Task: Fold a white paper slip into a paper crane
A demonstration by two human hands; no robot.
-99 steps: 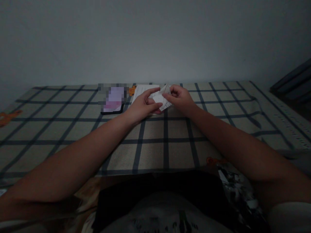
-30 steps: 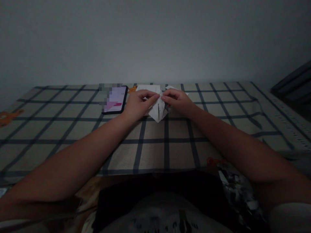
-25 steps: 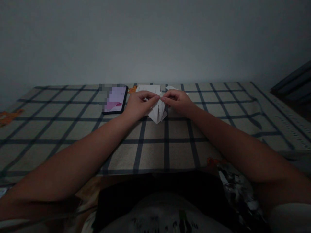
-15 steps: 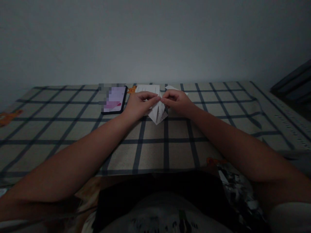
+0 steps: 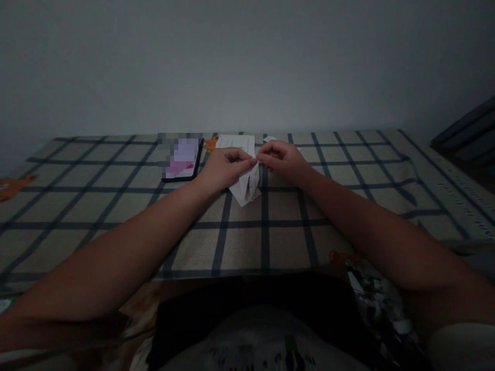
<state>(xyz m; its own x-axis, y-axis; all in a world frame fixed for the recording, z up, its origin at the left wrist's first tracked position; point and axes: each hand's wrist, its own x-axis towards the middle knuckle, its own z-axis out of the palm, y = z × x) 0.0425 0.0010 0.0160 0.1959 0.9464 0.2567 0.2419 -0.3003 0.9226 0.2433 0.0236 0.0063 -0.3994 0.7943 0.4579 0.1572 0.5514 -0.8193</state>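
Note:
Over the checked tablecloth, a folded, creased piece of white paper (image 5: 246,188) hangs from my pinched fingers, its pointed end toward me. My left hand (image 5: 227,166) grips its upper part between thumb and forefinger. Close against it, the thumb and forefinger of my right hand (image 5: 281,155) pinch the same paper at its top; the other fingers are curled in. Just behind the left hand lies a flat sheet of printed paper (image 5: 235,141), partly hidden by that hand. Another white paper piece (image 5: 269,139) shows behind my right hand.
A smartphone (image 5: 181,158) with a lit screen lies left of my left hand, partly blurred out. The checked tablecloth (image 5: 247,242) covers the table up to a pale wall (image 5: 247,67). A dark striped object (image 5: 467,126) stands at the far right.
The folded paper's lower end has swung left and a little toward me. Both hands have stayed nearly in place, fingertips still pinched together.

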